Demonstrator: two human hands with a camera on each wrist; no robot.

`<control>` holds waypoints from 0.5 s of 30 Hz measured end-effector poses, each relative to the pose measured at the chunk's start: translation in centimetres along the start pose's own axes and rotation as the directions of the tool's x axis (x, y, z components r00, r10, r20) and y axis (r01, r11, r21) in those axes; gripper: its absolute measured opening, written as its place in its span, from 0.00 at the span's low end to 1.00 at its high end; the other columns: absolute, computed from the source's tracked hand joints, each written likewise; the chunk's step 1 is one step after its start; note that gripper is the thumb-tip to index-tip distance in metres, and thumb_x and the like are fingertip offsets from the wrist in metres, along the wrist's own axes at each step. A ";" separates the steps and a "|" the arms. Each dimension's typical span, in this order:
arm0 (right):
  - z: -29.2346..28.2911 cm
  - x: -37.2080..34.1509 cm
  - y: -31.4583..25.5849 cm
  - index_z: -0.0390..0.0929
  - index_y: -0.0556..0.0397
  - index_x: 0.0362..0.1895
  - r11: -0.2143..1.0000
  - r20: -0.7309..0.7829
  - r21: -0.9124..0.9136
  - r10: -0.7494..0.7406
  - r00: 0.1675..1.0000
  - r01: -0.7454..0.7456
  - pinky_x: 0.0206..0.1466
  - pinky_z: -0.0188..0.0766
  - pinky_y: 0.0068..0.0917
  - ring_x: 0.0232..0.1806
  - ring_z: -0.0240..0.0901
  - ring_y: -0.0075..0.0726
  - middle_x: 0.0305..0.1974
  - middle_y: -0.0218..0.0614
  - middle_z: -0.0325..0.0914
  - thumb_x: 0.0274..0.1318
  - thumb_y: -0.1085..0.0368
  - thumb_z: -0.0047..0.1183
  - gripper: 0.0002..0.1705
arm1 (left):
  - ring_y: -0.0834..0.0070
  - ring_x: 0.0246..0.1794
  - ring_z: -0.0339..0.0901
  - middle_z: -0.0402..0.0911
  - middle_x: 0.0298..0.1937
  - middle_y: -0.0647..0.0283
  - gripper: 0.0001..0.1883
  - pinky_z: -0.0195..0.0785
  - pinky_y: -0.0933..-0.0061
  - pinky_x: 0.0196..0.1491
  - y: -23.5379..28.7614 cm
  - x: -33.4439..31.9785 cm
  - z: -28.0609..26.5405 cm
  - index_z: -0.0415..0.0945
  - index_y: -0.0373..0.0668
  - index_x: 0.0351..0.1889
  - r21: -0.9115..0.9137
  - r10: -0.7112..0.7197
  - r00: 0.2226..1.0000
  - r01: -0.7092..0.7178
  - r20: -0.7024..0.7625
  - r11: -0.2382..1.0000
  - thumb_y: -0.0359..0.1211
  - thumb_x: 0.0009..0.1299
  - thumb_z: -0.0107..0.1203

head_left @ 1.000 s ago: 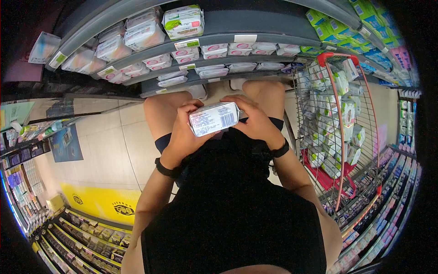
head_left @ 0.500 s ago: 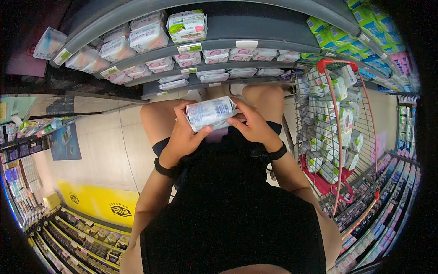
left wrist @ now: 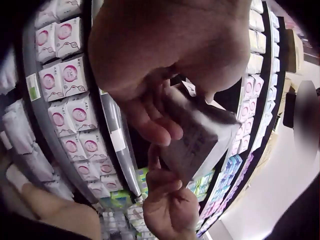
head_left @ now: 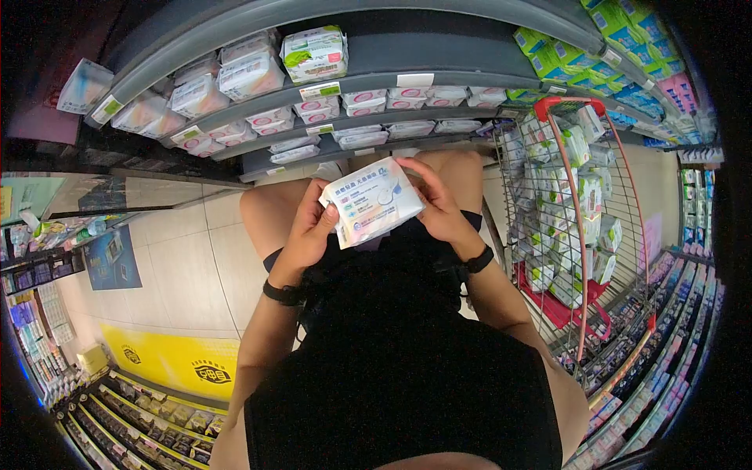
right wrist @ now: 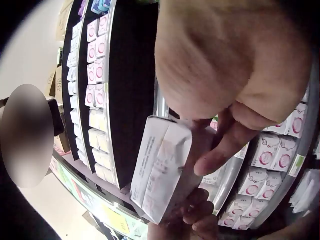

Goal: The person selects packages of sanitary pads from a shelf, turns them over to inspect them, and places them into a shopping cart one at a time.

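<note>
In the head view a white pack of sanitary pads [head_left: 374, 205], with blue print and pictures on its face, is held in front of the body, above the lap. My left hand [head_left: 308, 235] grips its left end, thumb on the printed face. At the right end my right hand [head_left: 445, 215] holds the pack, the index finger along the upper corner. The left wrist view shows the pack [left wrist: 200, 142] between both hands, its near side in shadow. From the right wrist, a printed narrow side of the pack [right wrist: 162, 172] is visible.
Shelves [head_left: 454, 48] of similar packs run across the front. To the right stands a wire shopping cart [head_left: 583, 235] loaded with white and green packs. More shelving [head_left: 149, 419] curves behind at lower left, beside a yellow floor panel [head_left: 172, 351]. Tiled floor [head_left: 180, 258] lies to the left.
The pack has been turned in both hands, from its narrow barcode side to the broad face with blue print and pictures. The left thumb has shifted onto that face.
</note>
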State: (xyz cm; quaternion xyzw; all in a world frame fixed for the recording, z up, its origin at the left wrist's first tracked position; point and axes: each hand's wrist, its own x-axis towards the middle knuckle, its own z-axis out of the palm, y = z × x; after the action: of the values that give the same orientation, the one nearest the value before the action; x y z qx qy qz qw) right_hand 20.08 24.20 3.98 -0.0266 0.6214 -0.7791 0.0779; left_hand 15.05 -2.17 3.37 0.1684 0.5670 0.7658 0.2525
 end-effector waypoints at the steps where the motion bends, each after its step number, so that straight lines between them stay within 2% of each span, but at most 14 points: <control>1: 0.2 0.2 0.0 0.62 0.46 0.75 0.998 0.024 -0.026 -0.051 0.998 0.051 0.59 0.73 0.26 0.59 0.72 0.30 0.65 0.36 0.68 0.67 0.77 0.50 0.34 | 0.81 0.54 0.72 0.78 0.53 0.64 0.25 0.67 0.76 0.57 -0.1 0.0 -0.1 0.66 0.39 0.59 -0.023 0.004 0.999 -0.005 -0.034 1.000 0.52 0.80 0.49; 3: 0.5 0.6 -0.1 0.61 0.48 0.76 0.985 0.076 -0.072 -0.149 0.986 0.154 0.66 0.69 0.29 0.64 0.69 0.35 0.66 0.37 0.68 0.63 0.79 0.52 0.38 | 0.83 0.51 0.74 0.79 0.51 0.65 0.25 0.69 0.77 0.54 0.1 0.0 0.1 0.68 0.39 0.56 -0.069 0.010 0.994 -0.018 -0.105 0.997 0.53 0.79 0.50; 6: 1.6 0.7 -0.9 0.66 0.53 0.71 0.964 0.057 -0.143 -0.220 0.974 0.226 0.69 0.67 0.32 0.67 0.67 0.39 0.65 0.38 0.68 0.59 0.77 0.58 0.35 | 0.82 0.48 0.76 0.80 0.50 0.65 0.27 0.72 0.78 0.49 1.3 -0.3 0.4 0.70 0.37 0.58 -0.153 -0.071 0.989 0.051 -0.128 0.987 0.53 0.79 0.51; 9: 1.0 1.3 -1.1 0.71 0.57 0.63 0.817 0.102 -0.468 -0.328 0.939 0.336 0.67 0.69 0.33 0.67 0.67 0.39 0.64 0.40 0.69 0.57 0.71 0.64 0.29 | 0.82 0.46 0.78 0.81 0.49 0.66 0.29 0.73 0.78 0.47 -0.2 -0.8 -1.7 0.70 0.36 0.61 -0.066 -0.199 0.979 0.202 0.043 0.977 0.53 0.79 0.50; 12: -0.3 1.1 0.0 0.73 0.59 0.58 0.888 0.093 -0.419 -0.166 0.982 0.190 0.63 0.71 0.33 0.65 0.69 0.38 0.59 0.41 0.73 0.59 0.64 0.66 0.25 | 0.81 0.49 0.78 0.80 0.52 0.66 0.29 0.72 0.78 0.49 -0.5 -1.1 -1.2 0.68 0.36 0.65 -0.007 -0.256 0.966 0.256 0.028 0.967 0.52 0.80 0.50; 13: -0.6 1.0 0.0 0.72 0.59 0.58 0.914 0.105 -0.382 -0.102 0.989 0.135 0.62 0.72 0.33 0.63 0.71 0.38 0.58 0.41 0.74 0.60 0.64 0.65 0.26 | 0.79 0.52 0.76 0.78 0.55 0.66 0.29 0.71 0.75 0.53 -1.3 -1.0 -0.9 0.67 0.37 0.67 0.137 -0.110 0.992 0.119 -0.067 0.983 0.51 0.80 0.50; 15: -0.9 0.7 -0.3 0.71 0.60 0.60 0.951 0.130 -0.309 0.023 0.991 0.018 0.60 0.73 0.33 0.60 0.74 0.38 0.55 0.41 0.76 0.63 0.62 0.64 0.27 | 0.78 0.55 0.75 0.77 0.57 0.64 0.32 0.70 0.74 0.57 -1.1 -0.7 -0.3 0.65 0.37 0.69 0.139 0.020 0.995 -0.006 -0.101 0.990 0.52 0.78 0.53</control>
State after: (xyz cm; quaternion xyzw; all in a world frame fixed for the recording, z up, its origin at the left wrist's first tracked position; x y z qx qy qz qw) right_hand 19.26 24.99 4.04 -0.0891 0.7292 -0.6687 0.1147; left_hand 15.68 -2.58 2.20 0.1499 0.6300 0.7337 0.2058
